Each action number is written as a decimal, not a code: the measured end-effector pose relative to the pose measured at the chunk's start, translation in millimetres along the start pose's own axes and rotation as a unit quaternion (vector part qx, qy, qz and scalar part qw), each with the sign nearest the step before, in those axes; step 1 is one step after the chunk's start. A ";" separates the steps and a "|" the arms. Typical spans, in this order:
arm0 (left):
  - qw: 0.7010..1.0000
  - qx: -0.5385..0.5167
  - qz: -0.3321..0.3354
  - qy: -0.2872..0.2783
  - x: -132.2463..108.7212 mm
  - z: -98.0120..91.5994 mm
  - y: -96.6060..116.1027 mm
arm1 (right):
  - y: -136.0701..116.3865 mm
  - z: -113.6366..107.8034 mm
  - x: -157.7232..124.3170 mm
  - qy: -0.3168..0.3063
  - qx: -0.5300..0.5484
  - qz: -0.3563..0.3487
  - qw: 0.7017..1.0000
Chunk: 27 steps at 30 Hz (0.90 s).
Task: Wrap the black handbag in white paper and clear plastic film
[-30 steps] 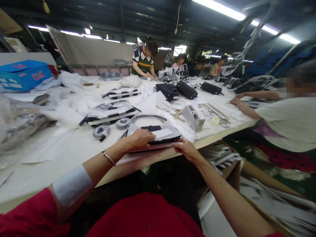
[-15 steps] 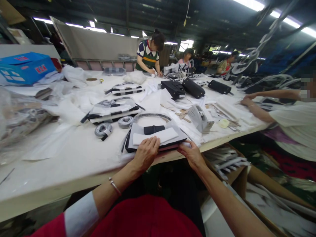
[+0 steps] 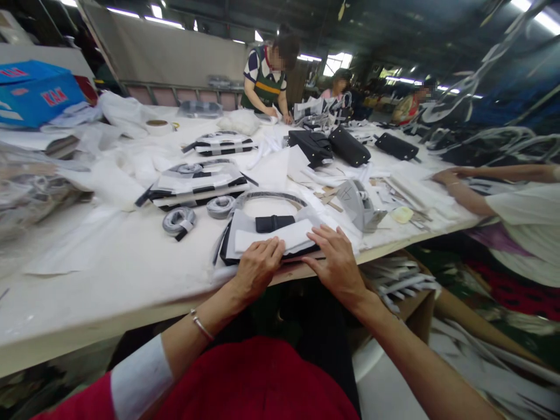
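Note:
A black bag wrapped in white paper (image 3: 280, 236) lies at the near edge of the white table (image 3: 109, 274), its curved handle (image 3: 269, 197) pointing away from me. My left hand (image 3: 258, 265) rests on the bag's near left part, fingers bent and pressing on the white paper strip. My right hand (image 3: 336, 259) lies flat on the bag's right end with the fingers stretched out. Neither hand lifts anything.
Two grey rolled straps (image 3: 178, 221) and another wrapped bag (image 3: 196, 186) lie behind to the left. A grey tape dispenser (image 3: 361, 204) stands to the right. A person's arm (image 3: 472, 192) reaches onto the table at right. Other people work at the far end. A cardboard box (image 3: 406, 286) sits below the edge.
My right hand has moved from the bag's edge up onto its top and flattened. My left hand has slid slightly toward the near edge. The view has tilted down.

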State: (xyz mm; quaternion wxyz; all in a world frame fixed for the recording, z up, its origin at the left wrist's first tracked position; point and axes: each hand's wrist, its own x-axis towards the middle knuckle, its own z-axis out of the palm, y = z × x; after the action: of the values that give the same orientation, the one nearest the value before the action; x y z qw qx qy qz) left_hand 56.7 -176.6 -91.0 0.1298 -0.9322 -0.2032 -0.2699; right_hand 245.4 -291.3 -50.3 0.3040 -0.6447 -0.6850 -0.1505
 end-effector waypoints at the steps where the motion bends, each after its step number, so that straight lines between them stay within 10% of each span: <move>1: 1.000 -0.003 -0.002 -0.001 0.2 -0.2 0.0 | -0.9 1.7 9.2 -0.030 -0.031 -0.030 0.999; 11: 0.992 0.014 -0.031 -0.124 13.7 -16.4 6.5 | 14.9 22.4 21.1 -0.192 -0.057 -0.116 0.973; 20: 0.992 0.025 0.001 -0.127 15.5 -7.0 16.4 | 26.0 53.0 -8.8 -0.098 0.087 -0.023 0.991; 27: 0.994 0.003 -0.004 -0.107 8.9 -3.0 12.7 | 1.7 29.3 -26.7 0.026 0.152 0.032 0.988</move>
State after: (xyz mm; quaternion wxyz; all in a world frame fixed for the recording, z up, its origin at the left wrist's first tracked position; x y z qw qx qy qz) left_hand 67.9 -186.1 -85.2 0.1091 -0.9546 -0.2200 -0.1686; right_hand 240.1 -294.7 -89.5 0.4205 -0.6086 -0.6709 -0.0518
